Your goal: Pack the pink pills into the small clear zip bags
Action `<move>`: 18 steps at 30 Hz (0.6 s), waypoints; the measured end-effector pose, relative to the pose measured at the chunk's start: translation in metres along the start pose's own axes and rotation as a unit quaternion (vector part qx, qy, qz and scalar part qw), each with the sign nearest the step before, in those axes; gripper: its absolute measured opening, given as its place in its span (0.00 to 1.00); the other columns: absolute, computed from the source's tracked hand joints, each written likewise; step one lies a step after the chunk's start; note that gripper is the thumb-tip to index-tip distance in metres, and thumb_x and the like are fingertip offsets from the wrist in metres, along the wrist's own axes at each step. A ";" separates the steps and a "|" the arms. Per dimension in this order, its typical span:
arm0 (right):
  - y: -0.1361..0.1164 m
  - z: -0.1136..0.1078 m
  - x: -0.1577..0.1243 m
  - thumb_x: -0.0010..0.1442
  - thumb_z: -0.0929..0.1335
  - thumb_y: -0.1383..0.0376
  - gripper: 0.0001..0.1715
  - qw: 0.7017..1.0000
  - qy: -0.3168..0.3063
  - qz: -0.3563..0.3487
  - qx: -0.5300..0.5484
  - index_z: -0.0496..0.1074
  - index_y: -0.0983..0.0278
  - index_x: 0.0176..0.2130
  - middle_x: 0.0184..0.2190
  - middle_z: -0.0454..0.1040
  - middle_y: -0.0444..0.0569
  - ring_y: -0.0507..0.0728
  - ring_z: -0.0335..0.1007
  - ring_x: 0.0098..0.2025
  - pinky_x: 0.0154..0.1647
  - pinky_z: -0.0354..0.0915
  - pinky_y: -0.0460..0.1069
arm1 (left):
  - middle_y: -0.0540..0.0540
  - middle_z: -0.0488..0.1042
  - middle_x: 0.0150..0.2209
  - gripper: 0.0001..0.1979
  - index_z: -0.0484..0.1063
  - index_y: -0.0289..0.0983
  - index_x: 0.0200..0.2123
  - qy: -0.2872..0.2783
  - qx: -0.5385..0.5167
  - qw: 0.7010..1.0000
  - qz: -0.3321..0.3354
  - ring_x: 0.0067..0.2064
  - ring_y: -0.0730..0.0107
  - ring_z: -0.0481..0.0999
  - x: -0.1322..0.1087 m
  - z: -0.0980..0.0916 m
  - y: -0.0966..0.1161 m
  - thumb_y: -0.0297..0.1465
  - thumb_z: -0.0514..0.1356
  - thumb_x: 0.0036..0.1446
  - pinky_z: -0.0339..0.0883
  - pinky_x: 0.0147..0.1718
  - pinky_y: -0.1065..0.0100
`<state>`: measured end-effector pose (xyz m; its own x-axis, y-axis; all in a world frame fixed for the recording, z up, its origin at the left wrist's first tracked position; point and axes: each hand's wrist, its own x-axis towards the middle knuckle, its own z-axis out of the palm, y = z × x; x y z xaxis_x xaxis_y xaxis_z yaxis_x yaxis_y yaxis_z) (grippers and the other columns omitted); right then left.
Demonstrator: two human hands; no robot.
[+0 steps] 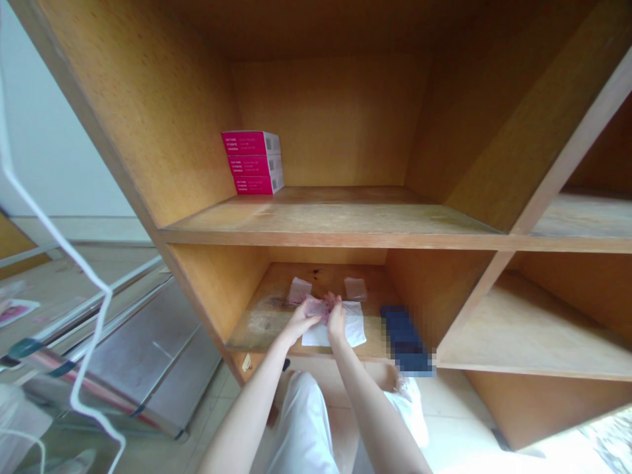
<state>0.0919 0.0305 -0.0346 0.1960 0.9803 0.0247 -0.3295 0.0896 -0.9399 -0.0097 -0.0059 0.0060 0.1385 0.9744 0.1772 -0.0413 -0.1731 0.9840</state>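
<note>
Crumpled pink packet held up between both hands, fingers clenched on it, just above the lower wooden shelf! Left hand and right hand work close together over a white sheet, 2 small white squares just beyond, 3 magenta boxes stacked on the upper shelf.

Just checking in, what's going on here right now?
The person's left hand and right hand are holding a crumpled pink item above a white sheet on a wooden shelf. Two small white pieces lie behind it; three pink boxes sit on the shelf above.
</note>
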 end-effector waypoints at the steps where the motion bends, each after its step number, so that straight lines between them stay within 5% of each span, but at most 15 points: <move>1: -0.001 0.000 0.000 0.58 0.51 0.50 0.34 1.000 -0.001 0.002 0.000 0.68 0.69 0.46 0.46 0.71 0.55 0.57 0.66 0.48 0.46 0.61 0.49 | 0.43 0.72 0.43 0.17 0.69 0.37 0.40 -0.001 0.002 1.000 0.000 0.47 0.63 0.68 0.000 0.000 0.001 0.25 0.62 0.43 0.56 0.50 0.62; 18: 0.002 -0.001 0.001 0.57 0.52 0.49 0.34 1.000 0.010 -0.001 -0.006 0.69 0.68 0.45 0.45 0.71 0.55 0.58 0.66 0.48 0.49 0.59 0.50 | 0.44 0.72 0.41 0.15 0.69 0.36 0.39 0.018 -0.006 1.000 -0.023 0.45 0.65 0.69 0.000 -0.002 -0.002 0.27 0.61 0.44 0.59 0.48 0.63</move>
<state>0.0922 0.0311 -0.0370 0.2147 0.9765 0.0201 -0.3186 0.0895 -0.9436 -0.0118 -0.0052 0.0042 0.1053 0.9857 0.1313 -0.0468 -0.1270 0.9908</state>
